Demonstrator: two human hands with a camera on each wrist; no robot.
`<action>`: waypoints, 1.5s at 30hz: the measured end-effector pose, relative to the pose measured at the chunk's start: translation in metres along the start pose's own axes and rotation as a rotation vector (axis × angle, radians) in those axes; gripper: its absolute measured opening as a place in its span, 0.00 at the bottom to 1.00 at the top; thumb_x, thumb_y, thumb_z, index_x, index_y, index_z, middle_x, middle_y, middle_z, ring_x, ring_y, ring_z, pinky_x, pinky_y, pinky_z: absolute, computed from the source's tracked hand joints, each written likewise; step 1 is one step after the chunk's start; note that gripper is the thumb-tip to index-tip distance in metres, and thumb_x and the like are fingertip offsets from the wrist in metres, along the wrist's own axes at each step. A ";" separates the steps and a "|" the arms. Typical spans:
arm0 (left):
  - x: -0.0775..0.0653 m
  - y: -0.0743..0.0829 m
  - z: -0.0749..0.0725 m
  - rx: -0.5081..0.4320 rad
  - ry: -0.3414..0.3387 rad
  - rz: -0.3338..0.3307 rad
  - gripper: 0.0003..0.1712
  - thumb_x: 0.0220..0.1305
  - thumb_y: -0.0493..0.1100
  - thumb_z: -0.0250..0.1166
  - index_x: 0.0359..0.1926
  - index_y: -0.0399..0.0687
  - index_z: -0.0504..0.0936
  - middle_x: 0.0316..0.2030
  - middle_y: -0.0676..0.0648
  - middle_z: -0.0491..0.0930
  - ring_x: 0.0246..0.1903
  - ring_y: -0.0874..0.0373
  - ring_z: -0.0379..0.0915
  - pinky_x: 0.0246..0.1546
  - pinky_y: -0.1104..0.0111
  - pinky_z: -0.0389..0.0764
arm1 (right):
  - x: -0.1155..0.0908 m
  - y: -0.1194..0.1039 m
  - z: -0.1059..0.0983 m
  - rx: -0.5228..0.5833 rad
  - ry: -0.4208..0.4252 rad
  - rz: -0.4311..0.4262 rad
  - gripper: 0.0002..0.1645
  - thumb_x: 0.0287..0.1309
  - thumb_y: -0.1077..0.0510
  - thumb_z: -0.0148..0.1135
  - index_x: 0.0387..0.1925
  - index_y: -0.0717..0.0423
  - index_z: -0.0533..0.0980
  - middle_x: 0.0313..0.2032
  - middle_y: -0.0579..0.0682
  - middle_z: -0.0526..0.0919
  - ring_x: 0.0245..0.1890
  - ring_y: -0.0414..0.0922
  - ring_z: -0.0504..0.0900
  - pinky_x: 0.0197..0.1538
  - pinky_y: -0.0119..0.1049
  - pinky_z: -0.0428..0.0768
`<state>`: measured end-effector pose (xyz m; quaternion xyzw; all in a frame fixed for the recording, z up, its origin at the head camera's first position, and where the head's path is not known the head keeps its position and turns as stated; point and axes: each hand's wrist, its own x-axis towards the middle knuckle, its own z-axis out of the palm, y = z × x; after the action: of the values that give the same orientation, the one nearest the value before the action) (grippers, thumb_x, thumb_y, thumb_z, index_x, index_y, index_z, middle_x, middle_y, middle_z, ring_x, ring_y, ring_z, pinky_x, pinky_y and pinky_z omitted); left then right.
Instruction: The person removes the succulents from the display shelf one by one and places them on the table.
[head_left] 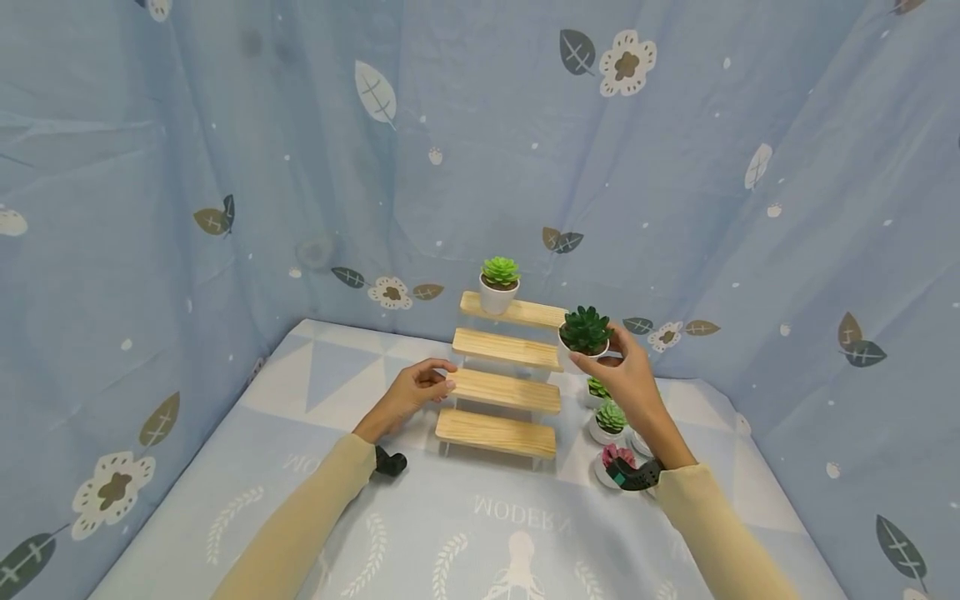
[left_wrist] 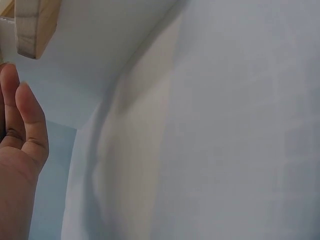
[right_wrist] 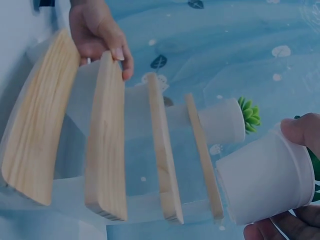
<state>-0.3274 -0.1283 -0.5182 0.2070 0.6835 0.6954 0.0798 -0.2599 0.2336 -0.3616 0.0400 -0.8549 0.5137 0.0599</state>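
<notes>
In the head view, my right hand (head_left: 632, 373) grips a white pot with a dark green succulent (head_left: 585, 332), raised beside the right end of the upper shelves. The right wrist view shows the white pot (right_wrist: 265, 175) tilted, thumb at its rim and fingers beneath. My left hand (head_left: 414, 390) holds the left end of the second-lowest board of a four-tier wooden stand (head_left: 504, 390), thumb and fingers at the board's edge. On the top tier, toward the left, stands a bright green succulent in a white pot (head_left: 498, 285).
To the right of the stand are more white-potted succulents, among them a light green one (head_left: 611, 417) and a pink one (head_left: 617, 457), partly hidden by my right forearm. A patterned cloth covers the table (head_left: 480, 533). Blue floral curtains (head_left: 480, 167) enclose the back and sides.
</notes>
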 end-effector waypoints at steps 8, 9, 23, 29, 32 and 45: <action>0.001 0.000 0.001 -0.004 0.012 -0.004 0.24 0.71 0.48 0.70 0.64 0.48 0.79 0.48 0.38 0.82 0.44 0.42 0.79 0.51 0.41 0.79 | -0.008 0.012 -0.006 -0.024 -0.007 0.031 0.65 0.57 0.34 0.74 0.83 0.50 0.47 0.64 0.58 0.70 0.59 0.54 0.78 0.56 0.48 0.79; 0.001 0.000 0.001 -0.008 0.015 -0.004 0.24 0.71 0.48 0.70 0.64 0.48 0.79 0.48 0.38 0.81 0.44 0.41 0.79 0.51 0.40 0.78 | -0.009 0.013 -0.007 -0.024 -0.006 0.030 0.65 0.58 0.34 0.73 0.83 0.49 0.46 0.65 0.57 0.70 0.60 0.54 0.78 0.57 0.49 0.78; 0.007 -0.004 0.002 -0.011 0.025 -0.012 0.24 0.70 0.47 0.70 0.63 0.48 0.79 0.47 0.38 0.82 0.43 0.41 0.79 0.50 0.42 0.79 | -0.027 0.028 -0.019 -0.010 -0.028 0.080 0.66 0.60 0.37 0.73 0.83 0.52 0.42 0.71 0.59 0.66 0.63 0.55 0.76 0.62 0.50 0.77; 0.010 -0.003 0.003 -0.006 0.025 -0.011 0.24 0.70 0.48 0.70 0.63 0.49 0.79 0.47 0.38 0.81 0.44 0.38 0.78 0.50 0.40 0.78 | -0.034 0.035 -0.023 0.010 -0.040 0.119 0.68 0.60 0.38 0.74 0.83 0.53 0.39 0.77 0.60 0.58 0.67 0.57 0.71 0.68 0.58 0.70; 0.011 -0.003 0.003 0.002 0.029 -0.004 0.23 0.71 0.48 0.69 0.64 0.48 0.79 0.48 0.37 0.81 0.46 0.34 0.78 0.51 0.38 0.77 | -0.038 0.038 -0.026 0.007 -0.040 0.133 0.68 0.60 0.38 0.73 0.83 0.52 0.39 0.77 0.60 0.58 0.67 0.57 0.71 0.68 0.58 0.70; 0.008 -0.003 0.007 0.005 0.041 -0.010 0.24 0.71 0.45 0.69 0.64 0.47 0.78 0.48 0.36 0.81 0.47 0.30 0.77 0.52 0.38 0.77 | -0.061 0.054 -0.034 -0.003 -0.058 0.196 0.67 0.60 0.39 0.74 0.83 0.54 0.41 0.75 0.60 0.62 0.70 0.57 0.70 0.68 0.51 0.73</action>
<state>-0.3329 -0.1189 -0.5194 0.1896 0.6879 0.6972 0.0689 -0.2046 0.2890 -0.4020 -0.0291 -0.8568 0.5145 -0.0154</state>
